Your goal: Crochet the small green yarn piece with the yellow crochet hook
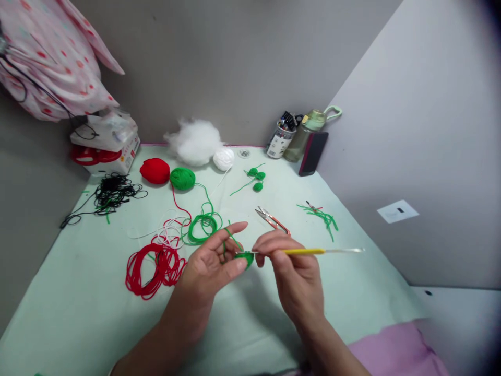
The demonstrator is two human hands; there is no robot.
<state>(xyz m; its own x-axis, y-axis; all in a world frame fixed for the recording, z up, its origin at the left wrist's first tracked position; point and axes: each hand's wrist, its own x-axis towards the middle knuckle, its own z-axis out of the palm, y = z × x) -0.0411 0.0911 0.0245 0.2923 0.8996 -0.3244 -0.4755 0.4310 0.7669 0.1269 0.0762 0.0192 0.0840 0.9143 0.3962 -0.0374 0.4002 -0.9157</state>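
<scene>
Between thumb and fingers, my left hand pinches a small green crochet piece, with green yarn running over its raised index finger. My right hand is closed around a yellow-handled crochet hook. The hook's thin metal shaft points left and meets the top edge of the green piece; its tip is partly hidden there. Just beyond my right hand lie thread snips. A loose coil of green yarn rests on the table past my left hand.
Red yarn coils, a red ball, a green ball and black yarn lie left. White stuffing and a white ball sit behind. Small green pieces, yarn scraps, a phone and a bottle are right.
</scene>
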